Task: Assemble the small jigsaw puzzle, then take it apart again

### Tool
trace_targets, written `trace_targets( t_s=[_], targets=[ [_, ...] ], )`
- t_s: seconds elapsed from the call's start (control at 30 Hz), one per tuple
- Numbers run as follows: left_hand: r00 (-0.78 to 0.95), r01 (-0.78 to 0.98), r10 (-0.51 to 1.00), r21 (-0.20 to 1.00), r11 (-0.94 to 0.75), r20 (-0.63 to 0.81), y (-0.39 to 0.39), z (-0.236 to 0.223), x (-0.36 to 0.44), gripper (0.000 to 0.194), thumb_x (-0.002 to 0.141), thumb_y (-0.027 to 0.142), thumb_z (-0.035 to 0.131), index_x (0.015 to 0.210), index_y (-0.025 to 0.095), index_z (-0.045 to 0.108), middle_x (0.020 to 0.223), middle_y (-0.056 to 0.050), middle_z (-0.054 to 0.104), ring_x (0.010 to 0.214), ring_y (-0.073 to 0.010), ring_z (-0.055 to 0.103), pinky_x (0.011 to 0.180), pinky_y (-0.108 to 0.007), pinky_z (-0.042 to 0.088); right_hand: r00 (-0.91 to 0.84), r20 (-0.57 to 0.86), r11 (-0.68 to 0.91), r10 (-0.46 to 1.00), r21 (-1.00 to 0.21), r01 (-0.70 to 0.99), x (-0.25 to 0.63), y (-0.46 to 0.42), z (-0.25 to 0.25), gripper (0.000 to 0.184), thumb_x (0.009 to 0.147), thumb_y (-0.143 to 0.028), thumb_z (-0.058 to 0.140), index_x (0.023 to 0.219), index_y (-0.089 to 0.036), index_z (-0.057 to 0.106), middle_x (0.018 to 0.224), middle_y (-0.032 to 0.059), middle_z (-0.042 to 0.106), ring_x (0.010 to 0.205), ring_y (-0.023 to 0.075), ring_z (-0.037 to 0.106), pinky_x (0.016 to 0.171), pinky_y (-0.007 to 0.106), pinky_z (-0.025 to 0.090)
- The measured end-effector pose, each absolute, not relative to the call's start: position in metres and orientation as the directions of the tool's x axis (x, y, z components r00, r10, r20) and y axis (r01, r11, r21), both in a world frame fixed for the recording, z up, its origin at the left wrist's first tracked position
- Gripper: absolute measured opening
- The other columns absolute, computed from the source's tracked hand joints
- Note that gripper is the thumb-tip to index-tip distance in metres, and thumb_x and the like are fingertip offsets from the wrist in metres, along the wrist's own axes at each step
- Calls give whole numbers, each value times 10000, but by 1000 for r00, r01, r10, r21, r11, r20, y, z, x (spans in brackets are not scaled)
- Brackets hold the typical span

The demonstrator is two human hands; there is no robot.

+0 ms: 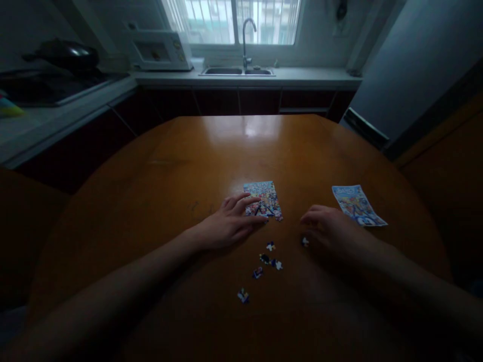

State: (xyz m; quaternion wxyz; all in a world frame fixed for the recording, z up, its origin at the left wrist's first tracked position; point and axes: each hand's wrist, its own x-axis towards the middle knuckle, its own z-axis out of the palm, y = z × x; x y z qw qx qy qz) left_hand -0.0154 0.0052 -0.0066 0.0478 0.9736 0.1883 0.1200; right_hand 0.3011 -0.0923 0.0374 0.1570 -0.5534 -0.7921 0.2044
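A partly assembled jigsaw puzzle [269, 193] lies on the table, densely coloured, its lower edge uneven. My left hand [232, 221] rests over its left side, fingers stretched and spread, fingertips at the puzzle. To the right, my right hand [334, 226] is low over the table with fingers bent and a gap before the thumb. Just under it lies a loose puzzle piece [305, 242]; whether the fingers touch it is hard to see. Several more loose pieces lie nearer me, among them a dark piece [264, 258] and a piece [243, 295] closest to me.
A printed picture sheet [356, 203] lies beyond my right hand. The wooden table [181, 166] has a rounded edge. Behind it are a counter with a sink [222, 71], a microwave [160, 50], and a stove with a pan [68, 54]; a fridge [415, 70] stands at right.
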Motion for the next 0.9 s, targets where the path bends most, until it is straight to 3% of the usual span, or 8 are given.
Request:
trace_targets(
  t_s=[0.23, 0.57, 0.9],
  targets=[
    [900, 361, 383, 139, -922, 206, 5, -4, -14, 394, 1012, 326, 536, 1400, 388, 559, 1555, -74, 353, 1436, -370, 278, 1162, -602, 325, -312, -100, 213, 945, -535, 818, 300, -116, 23, 156, 881, -124, 649, 984, -222, 713, 1015, 62, 676, 907, 209, 656, 800, 340, 523],
    [902, 347, 378, 169, -922, 208, 5, -8, -16, 421, 1011, 311, 547, 1418, 418, 541, 1552, -57, 375, 1436, -348, 287, 1174, -591, 324, -345, 55, 315, 937, -555, 770, 268, -120, 22, 136, 929, -141, 603, 1010, -195, 698, 1023, 76, 656, 902, 196, 632, 804, 337, 519],
    [899, 342, 376, 176, -923, 226, 5, -7, -14, 348, 1013, 359, 554, 1355, 394, 611, 1531, -66, 421, 1435, -342, 304, 1166, -590, 327, -480, 54, 430, 876, -541, 723, 225, -125, 16, 193, 963, -114, 540, 1010, -192, 710, 990, 79, 665, 895, 187, 610, 790, 311, 495]
  ],
)
